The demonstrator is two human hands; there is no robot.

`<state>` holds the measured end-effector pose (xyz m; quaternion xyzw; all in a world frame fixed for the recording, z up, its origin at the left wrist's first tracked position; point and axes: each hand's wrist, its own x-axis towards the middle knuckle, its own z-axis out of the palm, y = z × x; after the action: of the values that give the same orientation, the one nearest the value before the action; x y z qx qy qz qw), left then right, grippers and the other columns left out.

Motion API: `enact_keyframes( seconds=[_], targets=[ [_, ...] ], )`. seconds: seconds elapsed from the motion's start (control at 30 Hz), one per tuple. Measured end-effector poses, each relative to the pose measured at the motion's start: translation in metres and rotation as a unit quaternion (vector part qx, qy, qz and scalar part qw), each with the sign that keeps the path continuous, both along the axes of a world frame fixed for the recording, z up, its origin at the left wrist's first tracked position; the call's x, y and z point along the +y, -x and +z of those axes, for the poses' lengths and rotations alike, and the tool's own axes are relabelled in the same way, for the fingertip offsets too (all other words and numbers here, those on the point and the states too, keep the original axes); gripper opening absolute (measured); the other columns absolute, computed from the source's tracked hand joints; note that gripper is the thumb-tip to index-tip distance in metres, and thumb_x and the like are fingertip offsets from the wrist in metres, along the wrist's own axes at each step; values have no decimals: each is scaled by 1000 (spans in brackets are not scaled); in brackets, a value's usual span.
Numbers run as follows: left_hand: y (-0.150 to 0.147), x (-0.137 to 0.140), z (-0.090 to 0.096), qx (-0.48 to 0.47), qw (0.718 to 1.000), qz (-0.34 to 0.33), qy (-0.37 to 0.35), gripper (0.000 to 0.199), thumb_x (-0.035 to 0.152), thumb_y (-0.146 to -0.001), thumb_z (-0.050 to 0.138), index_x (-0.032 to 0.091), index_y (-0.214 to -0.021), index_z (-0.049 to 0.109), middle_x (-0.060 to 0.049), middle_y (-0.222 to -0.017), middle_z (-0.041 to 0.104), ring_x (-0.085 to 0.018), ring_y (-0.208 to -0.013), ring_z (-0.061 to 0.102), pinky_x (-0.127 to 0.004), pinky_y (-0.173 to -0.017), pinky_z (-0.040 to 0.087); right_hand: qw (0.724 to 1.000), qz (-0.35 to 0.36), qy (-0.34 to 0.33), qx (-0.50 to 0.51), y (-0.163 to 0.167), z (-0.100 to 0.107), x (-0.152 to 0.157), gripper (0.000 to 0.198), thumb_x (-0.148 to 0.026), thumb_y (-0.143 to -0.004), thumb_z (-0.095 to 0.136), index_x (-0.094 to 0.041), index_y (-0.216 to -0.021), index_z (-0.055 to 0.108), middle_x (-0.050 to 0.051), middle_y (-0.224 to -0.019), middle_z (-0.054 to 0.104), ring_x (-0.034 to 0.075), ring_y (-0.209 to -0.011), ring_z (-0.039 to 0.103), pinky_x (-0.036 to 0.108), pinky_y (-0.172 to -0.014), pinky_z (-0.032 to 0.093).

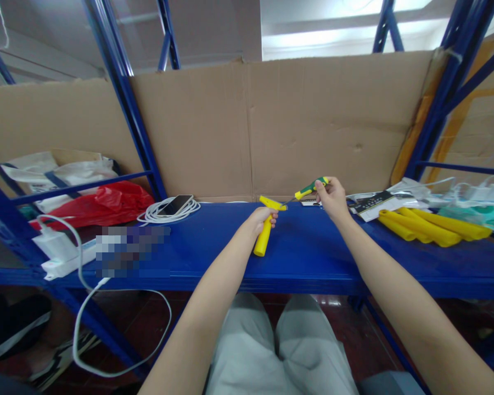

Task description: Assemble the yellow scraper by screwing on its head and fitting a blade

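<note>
At twelve o'clock, over the blue surface (313,249), the left hand (265,218) has its fingers wrapped around the yellow T-shaped piece (263,242). At two o'clock from it, the right hand (332,196) pinches the screwdriver (312,188) between its fingers.

Small workshop station set into blue metal racking

The bench (313,260) is a blue shelf between blue metal uprights (136,131), with brown cardboard sheets (329,120) standing along its back like a partition. A hand-held screwdriver (312,188) and a batch of matching yellow pieces (436,227) point to hand-tool work; a white power strip (69,264) lies at the left. Bright ceiling lights (333,42) show above, a dark red tiled floor (366,340) below.
</note>
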<state>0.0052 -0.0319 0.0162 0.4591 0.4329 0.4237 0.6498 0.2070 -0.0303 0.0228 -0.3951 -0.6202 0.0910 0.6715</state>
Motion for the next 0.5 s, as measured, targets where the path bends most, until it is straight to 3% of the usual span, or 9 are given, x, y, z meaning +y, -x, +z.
enact_keyframes(
  seconds=[0.23,0.5],
  targets=[
    [0,-1,1,-2,1000,-4,21,13,9,-85,43,15,-77,50,7,-46,37,-5,-33,31,-16,-38,27,1000,20,-3,-7,2,0,-3,53,-73,-71,53,-24,-88,43,-2,-68,54,13,-55,56,26,-47,43],
    [2,3,1,-28,998,-5,61,15,7,-84,42,16,-74,48,7,-47,36,-5,-33,30,-17,-38,28,998,-7,-32,-59,2,-5,1,49,-68,-75,52,-23,-95,47,0,-76,55,14,-65,58,25,-54,47]
  ],
)
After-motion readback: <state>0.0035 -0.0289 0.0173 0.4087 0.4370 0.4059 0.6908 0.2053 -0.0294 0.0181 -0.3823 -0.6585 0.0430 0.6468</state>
